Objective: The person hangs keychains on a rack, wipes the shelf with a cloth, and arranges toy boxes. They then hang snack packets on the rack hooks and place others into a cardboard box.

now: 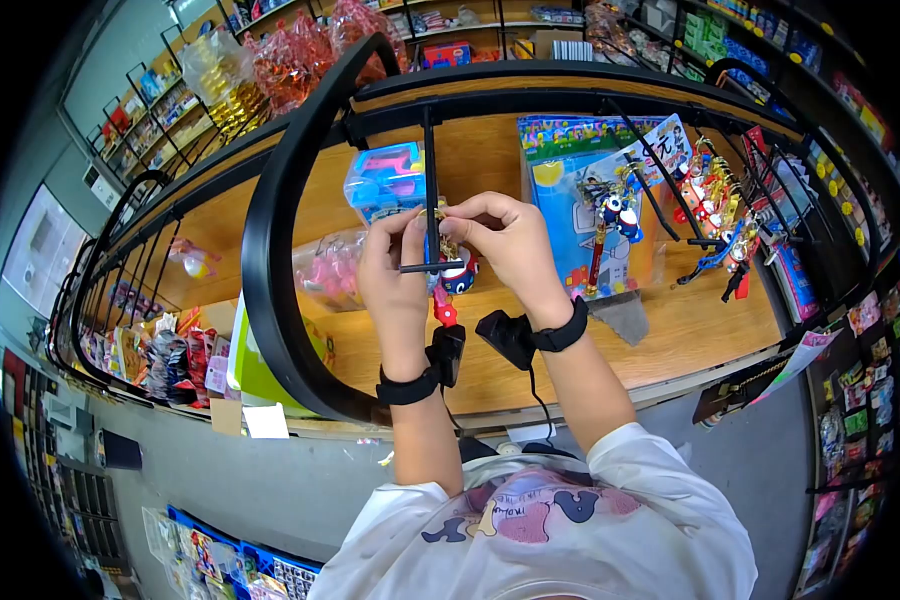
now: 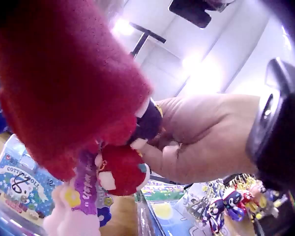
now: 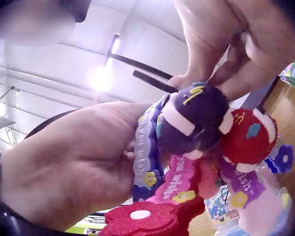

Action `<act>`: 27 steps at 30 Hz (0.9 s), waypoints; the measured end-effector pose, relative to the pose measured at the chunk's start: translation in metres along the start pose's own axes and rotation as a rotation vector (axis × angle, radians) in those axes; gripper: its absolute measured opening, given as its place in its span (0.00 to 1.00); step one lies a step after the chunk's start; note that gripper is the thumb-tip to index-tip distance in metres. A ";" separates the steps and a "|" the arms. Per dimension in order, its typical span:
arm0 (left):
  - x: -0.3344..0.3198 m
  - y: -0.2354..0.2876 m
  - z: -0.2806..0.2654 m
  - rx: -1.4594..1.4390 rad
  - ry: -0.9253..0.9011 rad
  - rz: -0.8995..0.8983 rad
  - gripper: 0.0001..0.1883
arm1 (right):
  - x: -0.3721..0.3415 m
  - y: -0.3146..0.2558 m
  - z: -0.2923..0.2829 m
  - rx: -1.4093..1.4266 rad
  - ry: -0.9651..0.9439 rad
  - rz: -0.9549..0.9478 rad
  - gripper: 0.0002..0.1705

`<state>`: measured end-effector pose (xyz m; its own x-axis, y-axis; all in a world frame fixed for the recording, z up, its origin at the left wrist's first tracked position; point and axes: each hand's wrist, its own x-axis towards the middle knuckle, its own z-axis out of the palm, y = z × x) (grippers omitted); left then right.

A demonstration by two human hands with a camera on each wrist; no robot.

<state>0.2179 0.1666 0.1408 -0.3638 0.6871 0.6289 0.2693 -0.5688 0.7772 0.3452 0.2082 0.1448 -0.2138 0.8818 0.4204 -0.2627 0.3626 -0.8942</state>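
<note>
A bunch of keychains (image 1: pixel 459 276) with round charms and rubber straps hangs between my hands, at the black display hook (image 1: pixel 431 165). My left hand (image 1: pixel 394 290) pinches at their gold rings from the left. From the other side, my right hand (image 1: pixel 510 245) pinches the rings between thumb and forefinger. The right wrist view shows a navy ball charm (image 3: pixel 199 120), a red ball charm (image 3: pixel 248 140) and lettered straps ending in flowers, one a red flower (image 3: pixel 147 219). Blurred red material (image 2: pixel 64 83) fills much of the left wrist view.
Other keychains (image 1: pixel 705 195) hang on hooks to the right, before colourful packets (image 1: pixel 560 230). A blue-and-pink box (image 1: pixel 385 180) stands left of the hook on the wooden shelf (image 1: pixel 490 370). A thick black rail (image 1: pixel 270 230) curves past my left arm.
</note>
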 end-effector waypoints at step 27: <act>-0.037 0.044 -0.018 -0.089 0.041 -0.057 0.09 | -0.041 -0.026 0.013 0.006 0.019 -0.105 0.09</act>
<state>0.2274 0.1082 0.1509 -0.4132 0.7012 0.5811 0.1677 -0.5686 0.8054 0.3484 0.1591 0.1526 -0.1671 0.8445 0.5088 -0.2881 0.4517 -0.8444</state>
